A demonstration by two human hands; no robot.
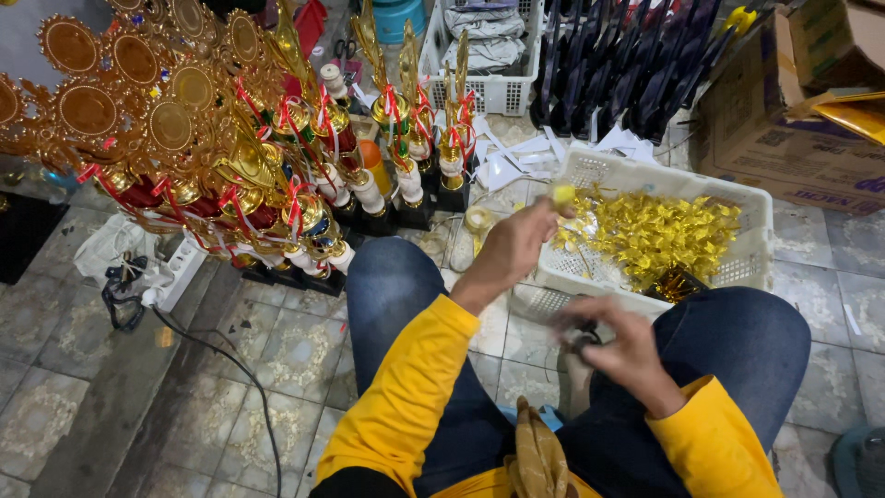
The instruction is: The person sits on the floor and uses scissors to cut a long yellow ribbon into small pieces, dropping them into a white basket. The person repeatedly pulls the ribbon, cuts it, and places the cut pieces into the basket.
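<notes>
Sitting on a tiled floor (277, 360), person in yellow sleeves and jeans. Left hand (516, 244), mid-frame, fingers pinched together on a small yellow piece (563, 194), raised just over the near-left corner of a white plastic basket (590, 267). Basket, right of centre, holds a loose heap of gold foil leaves (654, 231) and one darker gold part at its near edge. Right hand (618, 337), lower centre between the knees, blurred; closed around a small dark object (583, 339), kind unclear. Upper left: crowd of gold trophies (230, 138) with red ribbons on black bases. Top centre: second white basket (489, 88) with folded grey cloth inside. Upper right: cardboard box (784, 138), beside a row of black stands (627, 65).
</notes>
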